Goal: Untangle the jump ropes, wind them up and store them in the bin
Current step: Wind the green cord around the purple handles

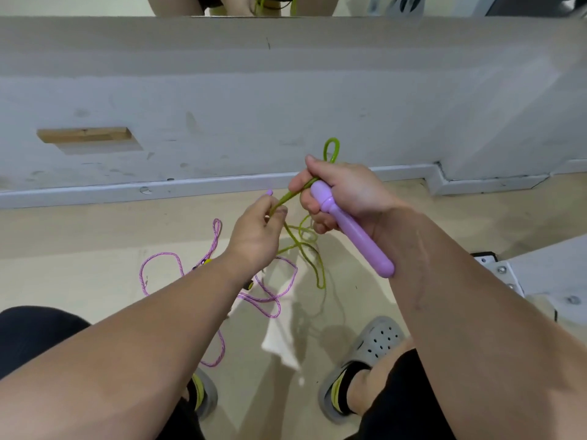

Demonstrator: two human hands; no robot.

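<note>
Gripping purple handle (349, 230) w/ R hand (344, 192), L hand (257, 233) pinches green rope (293, 193) near baseboard (127, 190).

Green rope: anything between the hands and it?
Nothing visible. The right hand grips the green rope together with the purple handle, and the left hand pinches it.

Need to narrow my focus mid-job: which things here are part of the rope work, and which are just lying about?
Job:
green rope, pinched by the left hand
purple handle, gripped by the right hand
pink rope, loose on the floor

Lying about:
white cloth
wooden block
metal bracket
</note>
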